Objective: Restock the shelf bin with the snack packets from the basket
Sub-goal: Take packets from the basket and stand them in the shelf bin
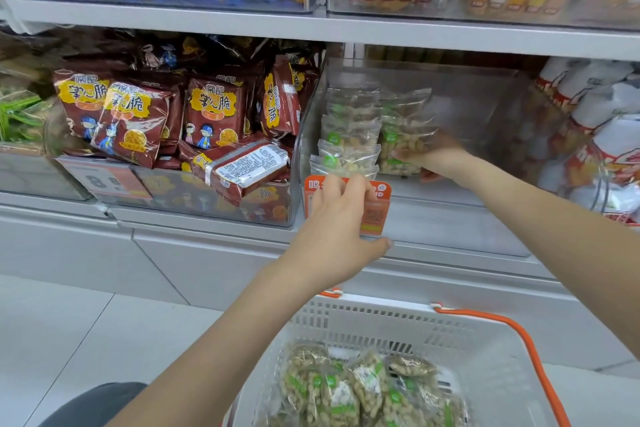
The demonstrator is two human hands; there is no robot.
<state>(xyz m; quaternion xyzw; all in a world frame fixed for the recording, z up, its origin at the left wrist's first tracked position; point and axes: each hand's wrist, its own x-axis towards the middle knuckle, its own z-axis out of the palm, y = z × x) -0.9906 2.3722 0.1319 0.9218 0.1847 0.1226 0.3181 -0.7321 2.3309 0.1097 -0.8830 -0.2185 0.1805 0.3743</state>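
A clear plastic shelf bin (460,218) sits on the middle shelf, with an orange price tag (375,211) on its front. Several clear snack packets (348,135) with green labels stand stacked at its left side. My right hand (438,158) reaches inside the bin and grips a stack of these packets (403,139) upright. My left hand (337,229) holds the bin's front edge by the price tag, fingers curled over the rim. Below, a white basket (485,357) with orange handles holds several more of the same packets (363,388).
A neighbouring bin on the left holds dark red snack bags (207,111). White and red packs (606,135) fill the bin on the right. An upper shelf (311,28) overhangs the bin. The floor is pale tile (86,322).
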